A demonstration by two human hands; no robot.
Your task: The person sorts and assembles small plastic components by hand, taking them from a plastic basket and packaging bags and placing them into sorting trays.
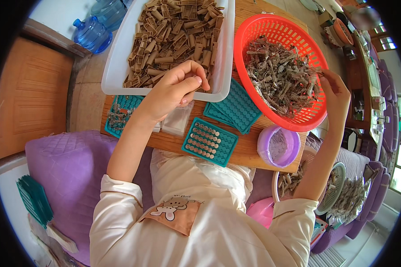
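My left hand (176,91) is closed in a pinch over the near rim of a white plastic bin (113,73), which is heaped with brown hollow plastic pieces (176,38). What its fingertips hold, if anything, is too small to tell. My right hand (335,91) is at the right rim of a red plastic basket (239,49), fingers pinched together; their contents cannot be made out. Thin grey-brown plastic-like pieces (280,75) lie tangled in the basket. Between my arms, a teal tray (227,149) carries rows of small round silvery discs (204,140).
Two teal trays (243,107) overlap behind the disc tray. Clear plastic bags (178,119) and another teal tray with small metal parts (120,116) lie left. A purple tub (278,146) stands near the wooden table's (247,158) right corner. Baskets (336,189) sit beyond my right elbow.
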